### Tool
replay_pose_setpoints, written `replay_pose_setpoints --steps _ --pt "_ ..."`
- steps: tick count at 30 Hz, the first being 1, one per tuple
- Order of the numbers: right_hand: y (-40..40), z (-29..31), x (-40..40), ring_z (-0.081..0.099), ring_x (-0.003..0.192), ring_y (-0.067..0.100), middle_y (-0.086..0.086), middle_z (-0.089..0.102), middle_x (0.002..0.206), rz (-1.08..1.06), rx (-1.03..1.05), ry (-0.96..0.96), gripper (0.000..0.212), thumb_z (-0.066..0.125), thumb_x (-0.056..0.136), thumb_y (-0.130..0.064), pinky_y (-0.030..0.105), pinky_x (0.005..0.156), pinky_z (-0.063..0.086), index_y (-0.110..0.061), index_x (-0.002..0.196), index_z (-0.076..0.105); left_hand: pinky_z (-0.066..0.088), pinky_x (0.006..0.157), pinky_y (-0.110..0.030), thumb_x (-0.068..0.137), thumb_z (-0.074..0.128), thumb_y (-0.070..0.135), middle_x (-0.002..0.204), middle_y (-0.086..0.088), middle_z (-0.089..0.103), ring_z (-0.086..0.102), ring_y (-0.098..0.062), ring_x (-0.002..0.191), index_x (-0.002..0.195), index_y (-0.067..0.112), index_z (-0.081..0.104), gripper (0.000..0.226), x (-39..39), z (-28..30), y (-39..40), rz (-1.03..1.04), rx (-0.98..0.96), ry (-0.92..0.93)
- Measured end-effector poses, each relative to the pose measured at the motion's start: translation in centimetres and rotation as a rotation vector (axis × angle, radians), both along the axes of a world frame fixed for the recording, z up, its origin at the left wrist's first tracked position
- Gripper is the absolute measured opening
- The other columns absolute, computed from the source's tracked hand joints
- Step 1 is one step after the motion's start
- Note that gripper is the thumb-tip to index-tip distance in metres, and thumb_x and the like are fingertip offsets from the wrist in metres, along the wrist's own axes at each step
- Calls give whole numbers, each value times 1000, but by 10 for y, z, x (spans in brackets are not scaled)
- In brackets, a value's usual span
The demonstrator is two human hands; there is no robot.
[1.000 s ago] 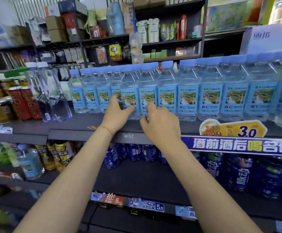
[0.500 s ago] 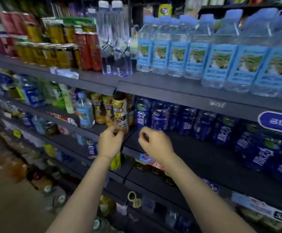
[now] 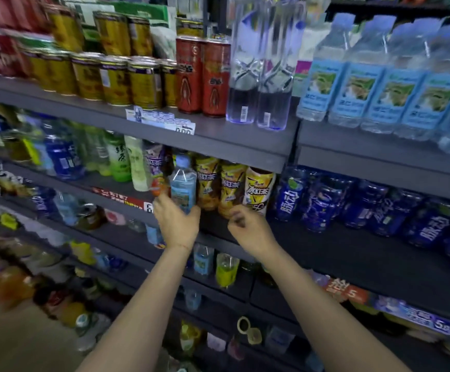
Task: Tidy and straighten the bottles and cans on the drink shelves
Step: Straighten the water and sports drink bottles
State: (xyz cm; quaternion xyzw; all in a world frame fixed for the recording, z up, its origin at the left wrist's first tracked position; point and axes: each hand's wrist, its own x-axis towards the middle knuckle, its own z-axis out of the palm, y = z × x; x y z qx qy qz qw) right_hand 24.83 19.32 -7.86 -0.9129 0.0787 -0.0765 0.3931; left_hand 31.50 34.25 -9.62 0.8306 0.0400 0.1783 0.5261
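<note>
My left hand grips the bottom of a small blue-labelled water bottle, which stands upright among yellow iced-tea bottles on the second shelf. My right hand hovers just right of it with fingers curled, holding nothing, in front of the iced-tea bottles. Dark blue sports-drink bottles fill the shelf to the right. On the shelf above stand blue-labelled water bottles of the same look, two clear square bottles, red cans and gold cans.
Green tea bottles stand left of the held bottle. Grey shelf edges carry price tags. Lower shelves hold several blurred drinks. The floor shows at the lower left.
Both hands dropped from the top-shelf water bottles to the second shelf. The view swung down and left. My left hand now grips the small water bottle.
</note>
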Motion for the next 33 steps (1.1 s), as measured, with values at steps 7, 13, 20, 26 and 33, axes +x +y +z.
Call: replay_pose_setpoints --steps 7,13,20,26,33 --pt "58 2 39 59 93 14 -7 56 104 0 23 -11 30 59 93 -17 29 83 48 -17 123 57 51 83 -30 72 86 23 108 1 65 64 -19 101 118 14 55 56 72 -6 36 -406 -119 97" --pt "64 10 47 60 100 12 -10 55 119 -12 81 -60 76 80 76 -28 32 86 53 -29 139 37 52 75 -21 62 92 17 99 10 70 67 -3 89 109 25 60 57 57 5 48 -557 -274 30" --pt "72 37 23 65 95 4 -15 67 102 -136 -12 -384 44 71 69 -47 39 75 58 -38 109 55 50 86 -17 57 95 22 108 16 67 62 -1 104 114 30 59 68 10 64 48 -828 -322 -143" --pt "69 98 -16 67 93 3 -18 71 100 -192 79 -545 50 74 60 -49 40 78 59 -45 107 57 54 88 -31 52 91 36 106 2 70 66 -17 103 114 23 61 70 -27 133 42 -966 -374 -279" --pt "23 169 -74 67 85 5 -15 71 92 -308 -81 -651 55 74 62 -65 40 73 58 -35 106 60 53 88 -24 77 83 24 115 6 72 67 -12 109 118 30 64 45 -68 190 -6 -1178 -446 -286"
